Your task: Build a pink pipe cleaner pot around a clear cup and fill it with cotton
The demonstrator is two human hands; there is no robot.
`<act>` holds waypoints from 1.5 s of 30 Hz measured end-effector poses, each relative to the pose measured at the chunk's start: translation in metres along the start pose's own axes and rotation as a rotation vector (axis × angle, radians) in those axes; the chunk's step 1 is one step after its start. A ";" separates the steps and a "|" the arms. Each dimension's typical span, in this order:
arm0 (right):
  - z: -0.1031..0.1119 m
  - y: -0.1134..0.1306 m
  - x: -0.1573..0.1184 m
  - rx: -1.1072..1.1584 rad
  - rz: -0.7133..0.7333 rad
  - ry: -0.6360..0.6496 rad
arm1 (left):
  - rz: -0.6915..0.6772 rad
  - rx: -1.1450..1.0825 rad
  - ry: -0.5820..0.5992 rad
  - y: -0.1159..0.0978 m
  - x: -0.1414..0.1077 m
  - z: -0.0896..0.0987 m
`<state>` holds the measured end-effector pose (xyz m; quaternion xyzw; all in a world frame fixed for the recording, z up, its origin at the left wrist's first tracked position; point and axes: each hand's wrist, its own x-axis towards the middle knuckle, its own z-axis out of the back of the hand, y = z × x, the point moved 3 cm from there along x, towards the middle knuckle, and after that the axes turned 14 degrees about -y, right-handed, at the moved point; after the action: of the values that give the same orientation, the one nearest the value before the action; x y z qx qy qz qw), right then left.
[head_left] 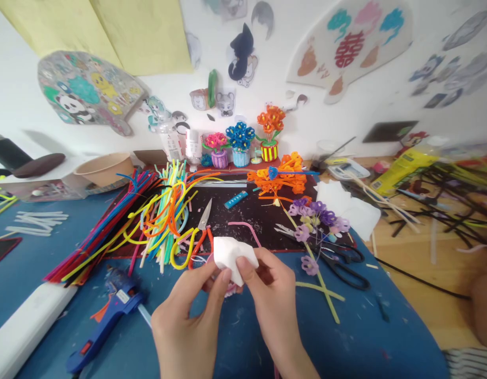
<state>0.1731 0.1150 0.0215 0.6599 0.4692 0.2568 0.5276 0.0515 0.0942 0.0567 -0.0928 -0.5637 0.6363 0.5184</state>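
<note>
Between both hands is a folded piece of white paper (229, 254), bent into a peaked shape. My left hand (190, 300) is closed, its thumb and forefinger pinching the paper's lower left side. With its thumb pressed on the front, my right hand (272, 287) grips the right side. Below the paper, partly hidden by the fingers, a pink ribbed object (231, 289) shows; I cannot make out its whole shape. Just beyond the hands lie scissors (205, 218) with orange and yellow handles and a bent pink pipe cleaner (249, 227).
A blue glue gun (117, 300) lies at left near bundled pipe cleaners (164, 210). Purple pipe-cleaner flowers (320, 217) and black-handled scissors (346, 258) are at right, by white paper sheets (356, 210). Small flower pots (241, 157) line the wall. Part of another person shows at the right edge.
</note>
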 end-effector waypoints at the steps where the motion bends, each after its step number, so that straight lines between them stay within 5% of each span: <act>1: 0.000 0.000 0.000 0.000 0.008 -0.005 | -0.052 0.009 0.004 -0.002 0.000 0.000; 7: 0.001 0.001 0.001 -0.002 -0.002 0.051 | -0.148 -0.010 0.086 -0.002 0.002 0.000; 19: 0.000 0.003 0.001 0.096 0.047 0.117 | 0.057 -0.075 0.093 -0.006 0.008 0.001; 26: -0.001 0.002 0.004 0.132 -0.096 0.216 | 0.076 0.005 0.127 0.002 0.006 0.002; 32: 0.000 -0.003 0.004 0.171 -0.208 0.225 | -0.111 -0.052 0.120 0.005 0.003 -0.001; 39: 0.003 -0.006 0.007 0.157 -0.208 0.158 | -0.323 0.135 0.052 0.001 0.004 0.002; 43: 0.005 -0.004 0.007 0.103 -0.146 0.114 | -0.485 0.244 -0.209 -0.011 0.002 0.007; 45: 0.004 -0.003 0.007 0.093 -0.112 0.093 | -0.645 0.227 -0.236 -0.019 -0.002 0.005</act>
<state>0.1786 0.1189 0.0163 0.6437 0.5409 0.2354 0.4875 0.0591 0.0866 0.0726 0.2221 -0.5457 0.5047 0.6310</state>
